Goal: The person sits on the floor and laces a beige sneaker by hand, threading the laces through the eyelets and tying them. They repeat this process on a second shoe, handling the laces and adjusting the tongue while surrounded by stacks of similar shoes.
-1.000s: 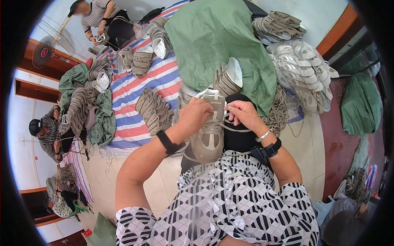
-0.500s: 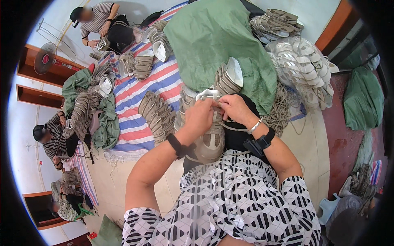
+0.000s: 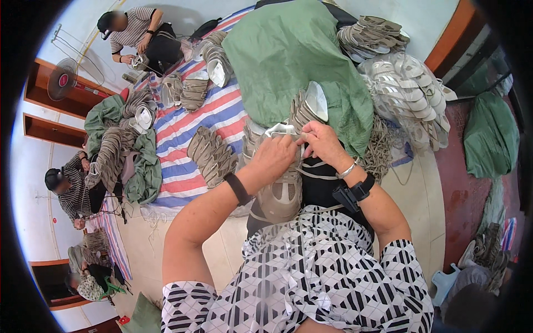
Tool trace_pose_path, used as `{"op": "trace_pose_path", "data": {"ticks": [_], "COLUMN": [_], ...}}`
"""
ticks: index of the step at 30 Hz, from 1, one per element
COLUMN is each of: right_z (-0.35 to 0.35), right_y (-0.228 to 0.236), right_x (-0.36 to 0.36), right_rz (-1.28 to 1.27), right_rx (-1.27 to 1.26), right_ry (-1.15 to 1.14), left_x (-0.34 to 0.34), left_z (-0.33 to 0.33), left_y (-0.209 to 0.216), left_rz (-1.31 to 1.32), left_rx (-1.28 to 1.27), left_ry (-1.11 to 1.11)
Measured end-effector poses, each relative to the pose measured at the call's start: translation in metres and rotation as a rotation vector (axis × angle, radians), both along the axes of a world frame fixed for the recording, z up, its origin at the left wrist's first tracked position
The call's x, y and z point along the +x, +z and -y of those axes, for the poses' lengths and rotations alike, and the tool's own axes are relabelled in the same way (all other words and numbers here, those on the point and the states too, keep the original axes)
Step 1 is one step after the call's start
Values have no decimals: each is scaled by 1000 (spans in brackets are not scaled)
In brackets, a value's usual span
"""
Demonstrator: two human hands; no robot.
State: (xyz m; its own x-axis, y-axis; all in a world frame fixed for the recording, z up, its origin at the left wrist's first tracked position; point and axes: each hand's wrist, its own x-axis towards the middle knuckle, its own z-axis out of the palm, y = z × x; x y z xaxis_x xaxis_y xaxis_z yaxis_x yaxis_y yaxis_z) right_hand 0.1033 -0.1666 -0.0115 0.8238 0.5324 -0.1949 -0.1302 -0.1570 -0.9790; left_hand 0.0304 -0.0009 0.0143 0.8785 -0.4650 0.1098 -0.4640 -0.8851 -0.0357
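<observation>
A taupe-and-white shoe upper (image 3: 277, 201) rests on my lap, its toe toward me and its pale collar beyond my fingers. My left hand (image 3: 276, 155) lies over the lacing area with fingers closed on the upper. Close beside it, my right hand (image 3: 323, 145) pinches a thin beige shoelace (image 3: 321, 176), part of which hangs loosely across my dark-trousered thigh. The fingertips of both hands almost meet, hiding the eyelets. Just past my hands, a nested stack of similar uppers (image 3: 305, 108) leans on a green cloth.
More stacked uppers (image 3: 210, 157) lie on the striped sheet (image 3: 180, 183) to the left. A large green cloth (image 3: 283, 50) spreads ahead. Bundled shoelaces (image 3: 377, 147) and bagged white uppers (image 3: 408, 94) are at right. Co-workers sit along the left wall near a fan (image 3: 62, 79).
My left hand has turned over more and lies lower across the upper. My right hand has shifted slightly, its fingers spreading a little from the left ones.
</observation>
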Motion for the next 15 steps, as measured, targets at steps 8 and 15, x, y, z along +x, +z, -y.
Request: {"op": "trace_pose_path", "data": {"ticks": [8,15], "right_z": [-11,-15], "right_y": [-16,-27], "right_x": [-18,-9], "right_rz": [302,403], "right_rx": [4,-65], "right_ry": [-128,-2], "left_x": [-2,-27], "left_z": [0,26], "left_y": [4,11], "left_rz": [-201,-494], "left_rx": [-241,-680], "left_ry": [61,219]}}
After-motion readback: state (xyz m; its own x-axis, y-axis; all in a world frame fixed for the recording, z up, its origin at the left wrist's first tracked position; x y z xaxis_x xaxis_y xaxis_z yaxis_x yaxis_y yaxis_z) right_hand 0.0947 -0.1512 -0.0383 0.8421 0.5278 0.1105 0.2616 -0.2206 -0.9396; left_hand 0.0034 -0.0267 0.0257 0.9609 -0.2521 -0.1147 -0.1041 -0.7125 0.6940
